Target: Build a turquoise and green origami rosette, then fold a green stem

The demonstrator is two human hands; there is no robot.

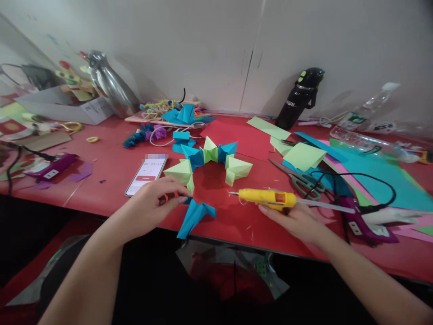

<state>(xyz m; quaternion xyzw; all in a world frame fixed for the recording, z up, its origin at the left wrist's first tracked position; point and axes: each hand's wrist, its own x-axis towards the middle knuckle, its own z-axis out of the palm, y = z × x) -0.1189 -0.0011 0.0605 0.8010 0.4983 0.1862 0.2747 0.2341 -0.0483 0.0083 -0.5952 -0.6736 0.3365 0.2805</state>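
My right hand (294, 220) is wrapped round a yellow hot glue gun (267, 197), its metal nozzle pointing left and a glue stick sticking out of its back. Thumb and fingers of my left hand (165, 198) close together at the near left end of an arc of folded paper pieces. Pinched there is a blue folded paper piece (196, 218), which reaches over the table's front edge. It meets a light green folded piece (181, 174); the exact joint is partly hidden by my fingertips. The arc alternates blue and green, ending at a green piece (237, 169) left of the nozzle.
A phone (146, 175) lies beside my left forearm. Scissors (301, 180), coloured paper sheets (379, 167) and a purple power strip (363, 225) with a black cable are at right. A black bottle (297, 99) and a steel jug (111, 85) stand by the wall.
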